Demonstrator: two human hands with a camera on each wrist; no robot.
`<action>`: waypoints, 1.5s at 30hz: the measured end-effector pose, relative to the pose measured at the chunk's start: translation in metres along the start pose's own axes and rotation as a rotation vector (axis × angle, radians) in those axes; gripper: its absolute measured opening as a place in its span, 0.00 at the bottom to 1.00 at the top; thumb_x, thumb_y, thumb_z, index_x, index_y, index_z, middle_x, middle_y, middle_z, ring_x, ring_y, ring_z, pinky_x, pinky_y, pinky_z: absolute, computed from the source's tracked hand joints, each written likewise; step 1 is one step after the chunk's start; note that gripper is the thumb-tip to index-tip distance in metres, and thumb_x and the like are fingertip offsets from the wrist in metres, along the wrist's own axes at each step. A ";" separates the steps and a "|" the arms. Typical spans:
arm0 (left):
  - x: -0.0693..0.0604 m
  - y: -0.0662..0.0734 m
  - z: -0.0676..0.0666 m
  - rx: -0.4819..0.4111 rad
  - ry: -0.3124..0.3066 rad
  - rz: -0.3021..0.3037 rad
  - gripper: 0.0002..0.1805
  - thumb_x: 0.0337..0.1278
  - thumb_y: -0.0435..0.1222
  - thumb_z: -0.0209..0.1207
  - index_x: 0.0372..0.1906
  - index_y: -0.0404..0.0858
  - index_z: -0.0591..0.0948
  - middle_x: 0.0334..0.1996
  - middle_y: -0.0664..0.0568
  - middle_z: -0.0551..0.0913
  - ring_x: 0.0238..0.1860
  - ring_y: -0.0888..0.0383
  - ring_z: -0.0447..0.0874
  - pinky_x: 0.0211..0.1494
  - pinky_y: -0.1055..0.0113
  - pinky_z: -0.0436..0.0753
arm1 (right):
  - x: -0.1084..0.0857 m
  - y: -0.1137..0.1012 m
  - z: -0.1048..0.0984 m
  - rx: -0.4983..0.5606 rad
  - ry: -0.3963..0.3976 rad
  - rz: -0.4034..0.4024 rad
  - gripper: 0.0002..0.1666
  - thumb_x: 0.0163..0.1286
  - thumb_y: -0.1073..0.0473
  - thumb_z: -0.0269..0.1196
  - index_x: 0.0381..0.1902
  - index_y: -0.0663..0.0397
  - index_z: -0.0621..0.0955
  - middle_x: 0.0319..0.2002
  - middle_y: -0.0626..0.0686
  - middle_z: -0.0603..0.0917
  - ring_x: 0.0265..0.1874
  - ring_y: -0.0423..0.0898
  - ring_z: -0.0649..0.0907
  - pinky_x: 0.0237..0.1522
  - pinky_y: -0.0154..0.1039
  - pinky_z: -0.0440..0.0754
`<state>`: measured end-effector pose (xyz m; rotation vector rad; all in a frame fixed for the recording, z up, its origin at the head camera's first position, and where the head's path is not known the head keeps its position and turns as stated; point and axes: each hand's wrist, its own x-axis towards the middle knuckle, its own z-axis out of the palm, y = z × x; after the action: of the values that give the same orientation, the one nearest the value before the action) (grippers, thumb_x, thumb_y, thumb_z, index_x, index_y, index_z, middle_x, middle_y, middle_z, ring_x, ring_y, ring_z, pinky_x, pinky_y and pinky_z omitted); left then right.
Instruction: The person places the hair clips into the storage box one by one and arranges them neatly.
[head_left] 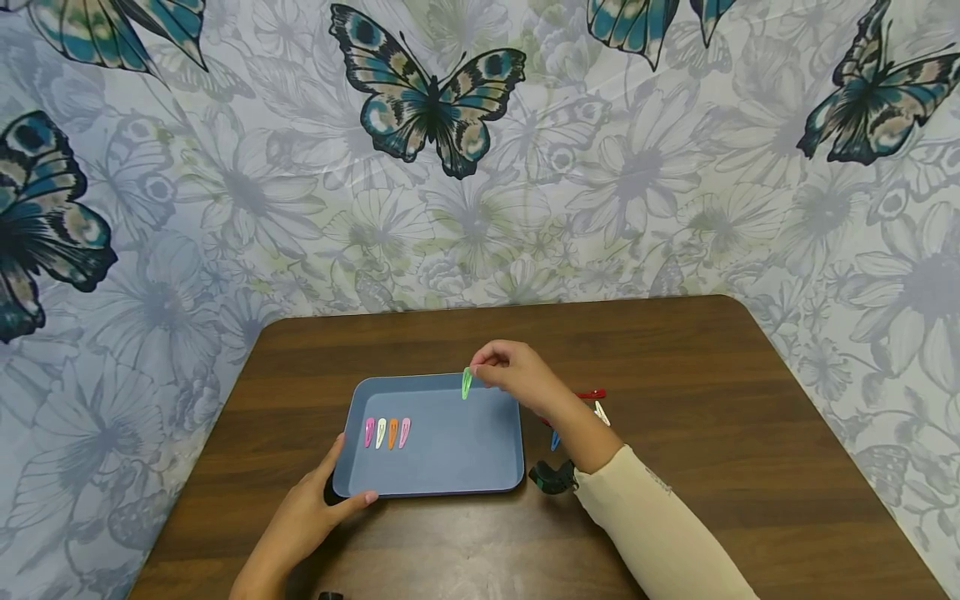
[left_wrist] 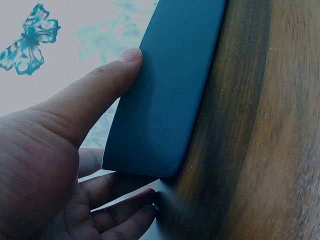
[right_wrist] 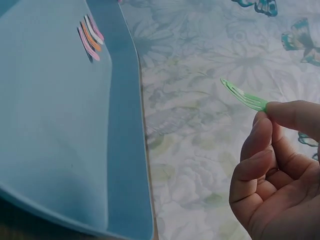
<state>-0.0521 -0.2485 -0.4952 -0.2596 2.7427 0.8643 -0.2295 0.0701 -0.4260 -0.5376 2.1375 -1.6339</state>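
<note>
A green snap hair clip point(head_left: 467, 383) is pinched between the thumb and index finger of my right hand point(head_left: 510, 371), above the far right part of a blue tray point(head_left: 450, 475). In the right wrist view the green clip point(right_wrist: 245, 97) points away from the fingertips, and the other fingers are curled. My left hand point(head_left: 311, 500) grips the tray's near left corner; in the left wrist view its thumb point(left_wrist: 131, 55) rests against the tray wall point(left_wrist: 170, 95). A row of several clips lies at the tray's left: pink, white, orange point(head_left: 393, 433) and pink.
Right of the tray, loose clips lie on the brown wooden table point(head_left: 675, 358), partly hidden by my right forearm: red point(head_left: 592, 394), white point(head_left: 602, 412) and blue point(head_left: 555, 440). A butterfly-patterned cloth point(head_left: 480, 233) hangs behind the table's far edge.
</note>
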 end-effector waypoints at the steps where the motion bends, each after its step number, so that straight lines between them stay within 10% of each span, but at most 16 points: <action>1: 0.000 0.000 0.000 0.000 -0.001 -0.002 0.64 0.52 0.70 0.61 0.83 0.47 0.40 0.77 0.28 0.57 0.74 0.26 0.59 0.69 0.30 0.66 | 0.002 0.000 0.002 0.002 -0.005 -0.002 0.08 0.71 0.57 0.65 0.43 0.55 0.83 0.37 0.58 0.83 0.36 0.51 0.82 0.35 0.35 0.75; 8: 0.001 0.001 0.001 0.007 -0.003 -0.013 0.65 0.52 0.70 0.62 0.83 0.46 0.40 0.76 0.26 0.57 0.73 0.25 0.59 0.68 0.29 0.66 | 0.015 0.002 0.015 -0.020 -0.023 -0.011 0.07 0.71 0.58 0.65 0.41 0.55 0.83 0.31 0.48 0.83 0.31 0.42 0.81 0.35 0.34 0.76; 16: 0.000 0.000 0.000 0.012 0.001 -0.007 0.65 0.52 0.70 0.62 0.83 0.46 0.40 0.76 0.27 0.57 0.74 0.25 0.59 0.68 0.29 0.66 | 0.026 0.003 0.031 -0.013 -0.048 -0.007 0.06 0.71 0.58 0.64 0.41 0.55 0.83 0.36 0.58 0.85 0.31 0.44 0.83 0.34 0.34 0.77; 24: -0.001 0.000 -0.001 0.017 0.003 -0.004 0.64 0.53 0.70 0.61 0.83 0.47 0.40 0.76 0.27 0.57 0.73 0.25 0.59 0.68 0.29 0.66 | 0.033 0.004 0.044 -0.010 -0.084 0.008 0.06 0.72 0.58 0.63 0.40 0.54 0.83 0.40 0.62 0.86 0.41 0.63 0.85 0.36 0.39 0.78; 34: 0.000 0.000 0.000 0.013 0.005 -0.004 0.64 0.53 0.69 0.62 0.83 0.45 0.41 0.76 0.27 0.58 0.74 0.26 0.60 0.69 0.30 0.66 | 0.047 0.013 0.052 -0.012 -0.101 0.021 0.06 0.72 0.59 0.63 0.40 0.55 0.83 0.34 0.49 0.86 0.30 0.42 0.82 0.39 0.45 0.80; 45: 0.000 0.001 -0.001 0.021 0.000 -0.010 0.65 0.53 0.70 0.62 0.83 0.44 0.42 0.76 0.26 0.58 0.73 0.26 0.61 0.68 0.30 0.67 | 0.060 0.028 0.061 -0.048 -0.113 0.038 0.05 0.72 0.59 0.63 0.38 0.54 0.84 0.34 0.49 0.87 0.35 0.55 0.86 0.35 0.35 0.78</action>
<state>-0.0529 -0.2479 -0.4942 -0.2699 2.7467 0.8331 -0.2499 -0.0046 -0.4722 -0.5861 2.0955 -1.4992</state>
